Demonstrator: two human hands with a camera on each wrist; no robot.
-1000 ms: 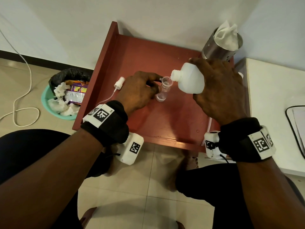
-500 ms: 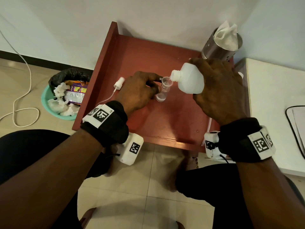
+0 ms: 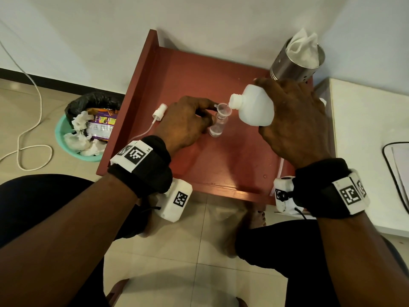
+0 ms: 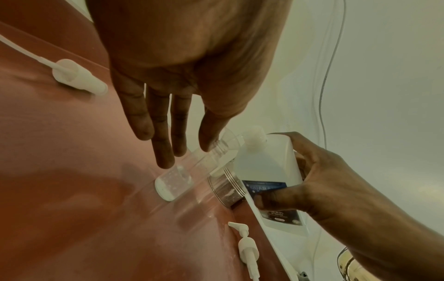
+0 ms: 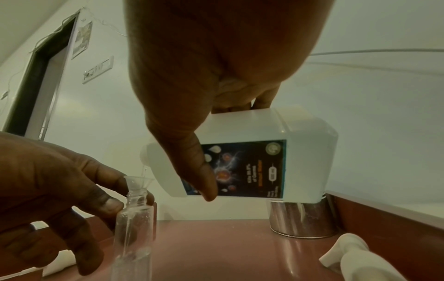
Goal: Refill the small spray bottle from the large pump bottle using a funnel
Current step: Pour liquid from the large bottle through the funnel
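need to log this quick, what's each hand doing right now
Left hand: pinching the small spray bottle near its neck.
Right hand: gripping the tilted large bottle.

The head view looks steeply down from above onto the red tabletop [image 3: 199, 80] in mid-frame. Both wrist views sit low and close, facing up along the palms. All three share the small spray bottle [image 3: 218, 126] [image 4: 177, 176] [image 5: 133, 237] with its funnel [image 3: 224, 109] [image 5: 138, 182].
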